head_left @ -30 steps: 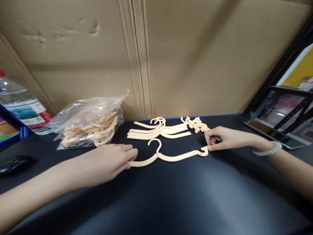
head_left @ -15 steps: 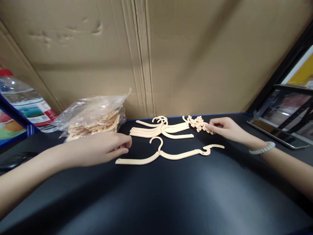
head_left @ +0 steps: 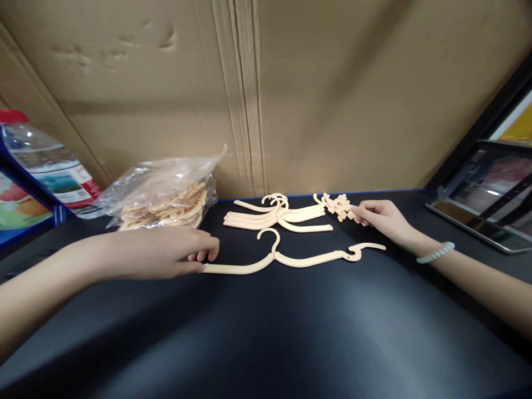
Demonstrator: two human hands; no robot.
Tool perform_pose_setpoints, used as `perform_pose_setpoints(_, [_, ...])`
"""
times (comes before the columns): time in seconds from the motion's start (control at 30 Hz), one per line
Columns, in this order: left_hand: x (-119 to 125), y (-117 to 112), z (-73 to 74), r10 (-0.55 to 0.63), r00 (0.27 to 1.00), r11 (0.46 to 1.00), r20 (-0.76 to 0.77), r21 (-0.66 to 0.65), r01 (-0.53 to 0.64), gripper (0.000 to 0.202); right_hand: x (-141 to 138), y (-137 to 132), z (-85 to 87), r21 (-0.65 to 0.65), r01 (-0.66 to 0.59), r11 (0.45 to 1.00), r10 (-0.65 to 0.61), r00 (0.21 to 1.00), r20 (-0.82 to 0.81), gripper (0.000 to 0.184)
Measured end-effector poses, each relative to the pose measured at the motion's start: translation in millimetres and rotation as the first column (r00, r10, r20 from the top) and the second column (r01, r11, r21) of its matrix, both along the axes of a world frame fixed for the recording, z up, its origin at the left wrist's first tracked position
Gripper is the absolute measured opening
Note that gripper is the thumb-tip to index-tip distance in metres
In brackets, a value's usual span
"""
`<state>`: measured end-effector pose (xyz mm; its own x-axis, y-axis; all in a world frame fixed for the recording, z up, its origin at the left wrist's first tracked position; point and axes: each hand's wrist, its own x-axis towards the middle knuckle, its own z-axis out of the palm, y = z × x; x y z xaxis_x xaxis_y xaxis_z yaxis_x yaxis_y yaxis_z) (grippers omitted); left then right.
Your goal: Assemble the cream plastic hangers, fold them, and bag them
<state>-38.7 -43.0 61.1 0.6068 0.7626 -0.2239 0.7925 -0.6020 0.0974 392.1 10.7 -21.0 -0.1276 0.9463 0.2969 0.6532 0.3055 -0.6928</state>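
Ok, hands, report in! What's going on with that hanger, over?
Left hand on left end of loose hanger. Right hand fingering the clip pile, apart from hanger. Hanger flat on black table; hanger stack just behind it.

The scene is taken by a single camera worn on the head, aimed forward and down. A black table is viewed closely from above its near edge. The left hand and right hand are framed from the lower corners. A cardboard wall is faced squarely, filling the upper half.
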Motion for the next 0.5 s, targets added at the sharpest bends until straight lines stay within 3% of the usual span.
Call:
perform_pose_setpoints(0.1, [-2.1, 1.8, 0.3, -0.001, 1.0, 0.99, 0.005, -0.14, 0.002, 0.011, -1.3, -2.3, -0.8, 0.069, 0.041, 0.997, -0.047, 0.995, 0.088, 0.05])
perform_pose_setpoints(0.5, [0.8, -3.8, 3.2, 0.006, 1.0, 0.996, -0.009, -0.089, -0.007, 0.012, -1.7, -5.5, -1.5, 0.18, 0.079, 0.981, -0.117, 0.971, 0.21, 0.044])
